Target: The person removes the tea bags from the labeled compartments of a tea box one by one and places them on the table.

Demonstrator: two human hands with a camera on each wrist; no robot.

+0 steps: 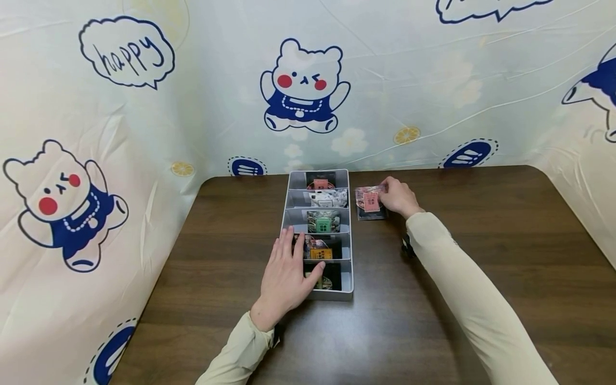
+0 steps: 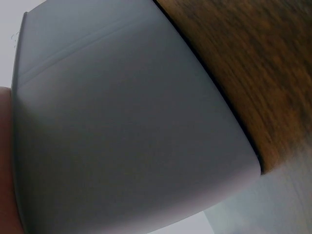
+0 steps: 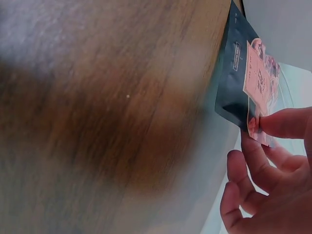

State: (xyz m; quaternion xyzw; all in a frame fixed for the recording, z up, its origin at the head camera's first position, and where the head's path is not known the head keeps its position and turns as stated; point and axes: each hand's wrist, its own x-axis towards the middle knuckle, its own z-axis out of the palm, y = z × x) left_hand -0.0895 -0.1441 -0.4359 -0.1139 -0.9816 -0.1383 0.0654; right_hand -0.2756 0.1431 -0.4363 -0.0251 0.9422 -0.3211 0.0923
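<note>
My right hand pinches the right edge of a flat black packet with a pink label, just right of a grey divided box. In the right wrist view, the thumb and fingers of the right hand grip one corner of the packet, which is tilted. My left hand lies over the box's left rim near the front, fingers extended and thumb spread over a divider. The left wrist view is mostly filled by the box's grey outer wall.
Packets stand in the box's several compartments: a pink-labelled one at the back, a white one, a green-labelled one, an orange-labelled one, and a dark one in front. A printed cloth hangs behind the brown wooden table.
</note>
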